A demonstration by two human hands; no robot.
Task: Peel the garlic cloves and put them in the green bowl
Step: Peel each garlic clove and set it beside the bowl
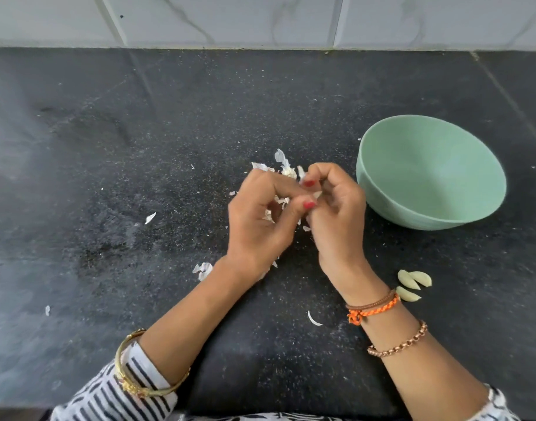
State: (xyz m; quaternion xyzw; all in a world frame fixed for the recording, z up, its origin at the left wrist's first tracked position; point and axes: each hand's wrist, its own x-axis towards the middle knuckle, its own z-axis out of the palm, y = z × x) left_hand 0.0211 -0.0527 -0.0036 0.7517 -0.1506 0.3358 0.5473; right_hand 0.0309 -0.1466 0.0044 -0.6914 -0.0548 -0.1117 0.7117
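Observation:
My left hand (pixel 260 220) and my right hand (pixel 336 214) meet over the middle of the black counter, fingers curled together round a garlic clove (pixel 317 194) of which only a pale tip shows. Bits of papery skin (pixel 280 202) stick out between the fingers. The green bowl (pixel 461 205) stands just right of my right hand and looks to hold nothing. Three peeled cloves (pixel 411 284) lie on the counter beside my right wrist. A remnant of the garlic head (pixel 286 168) with loose skin lies just beyond my hands.
Scraps of white peel lie scattered on the black counter (pixel 139 147), among them peel (pixel 203 270) near my left wrist and a peel sliver (pixel 314 319) between my forearms. A tiled wall (pixel 260 19) runs along the back edge.

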